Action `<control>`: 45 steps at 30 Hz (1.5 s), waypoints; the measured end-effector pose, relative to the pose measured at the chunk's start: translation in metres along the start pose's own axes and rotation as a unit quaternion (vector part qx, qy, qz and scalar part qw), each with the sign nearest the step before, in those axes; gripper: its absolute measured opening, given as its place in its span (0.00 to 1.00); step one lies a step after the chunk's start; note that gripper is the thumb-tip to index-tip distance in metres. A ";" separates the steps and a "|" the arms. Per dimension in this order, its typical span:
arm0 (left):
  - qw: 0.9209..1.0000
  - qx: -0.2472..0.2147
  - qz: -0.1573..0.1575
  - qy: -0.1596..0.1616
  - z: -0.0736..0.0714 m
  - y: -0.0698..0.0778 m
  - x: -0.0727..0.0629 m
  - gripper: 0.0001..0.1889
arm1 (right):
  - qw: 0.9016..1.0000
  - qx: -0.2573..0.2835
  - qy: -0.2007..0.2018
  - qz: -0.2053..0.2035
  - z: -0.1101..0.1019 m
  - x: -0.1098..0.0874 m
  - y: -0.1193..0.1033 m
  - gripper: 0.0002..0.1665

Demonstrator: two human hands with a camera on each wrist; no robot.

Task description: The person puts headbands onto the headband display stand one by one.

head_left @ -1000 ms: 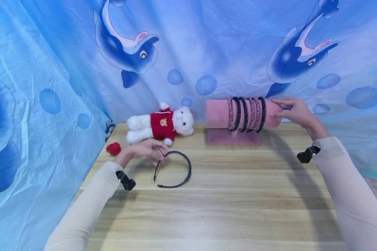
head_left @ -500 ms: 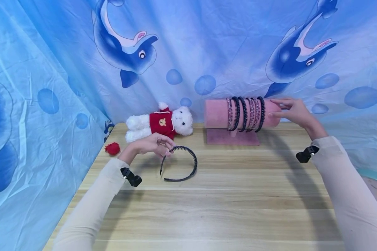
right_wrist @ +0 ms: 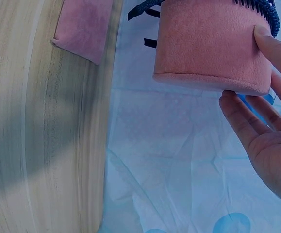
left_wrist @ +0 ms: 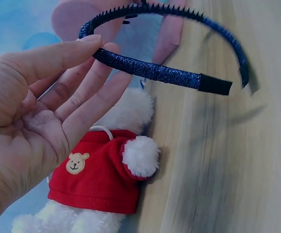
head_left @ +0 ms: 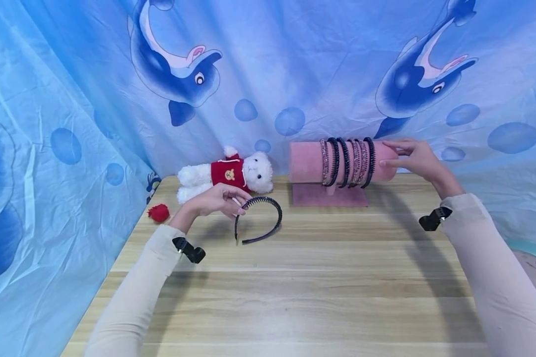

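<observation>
A dark blue toothed headband is pinched between the thumb and fingers of my left hand. Its curve faces right in the head view, with both ends pointing down above the table. At the back right stands a pink velvet headband stand, a horizontal roll on a flat base. Around the roll sit several headbands, some dark blue and some glittery pink. My right hand holds the roll's right end, thumb on one side and fingers against the end face.
A white teddy bear in a red hoodie lies behind my left hand. Near the table's left edge is a small red fuzzy ball. A blue dolphin-print curtain hangs right behind the wooden table.
My left hand has moved to the right and farther back with the headband, lifting its lower end. My right hand has stayed at the roll's end.
</observation>
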State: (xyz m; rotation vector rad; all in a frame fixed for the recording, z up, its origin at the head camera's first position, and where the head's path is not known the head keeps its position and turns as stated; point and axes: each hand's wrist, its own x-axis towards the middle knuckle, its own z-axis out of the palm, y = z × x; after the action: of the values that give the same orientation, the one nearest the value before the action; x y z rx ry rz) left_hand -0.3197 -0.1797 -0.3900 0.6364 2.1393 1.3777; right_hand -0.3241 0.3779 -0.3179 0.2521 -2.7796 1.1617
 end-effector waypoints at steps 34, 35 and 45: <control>0.960 -0.140 0.092 0.223 0.034 0.040 0.043 0.26 | 1.000 0.014 -0.009 0.011 0.001 -0.002 -0.001 0.42; 0.958 -0.143 0.095 0.229 0.036 0.041 0.045 0.25 | 1.000 0.015 -0.009 0.011 0.001 -0.002 -0.001 0.42; 0.939 -0.159 0.128 0.276 0.042 0.053 0.069 0.24 | 1.000 0.009 -0.003 0.002 0.001 -0.002 0.000 0.42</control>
State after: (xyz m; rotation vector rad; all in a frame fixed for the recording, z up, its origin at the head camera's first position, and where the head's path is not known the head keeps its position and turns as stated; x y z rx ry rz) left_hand -0.3392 -0.0873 -0.3674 0.4440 2.2074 2.2037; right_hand -0.3220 0.3772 -0.3192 0.2522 -2.7783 1.1897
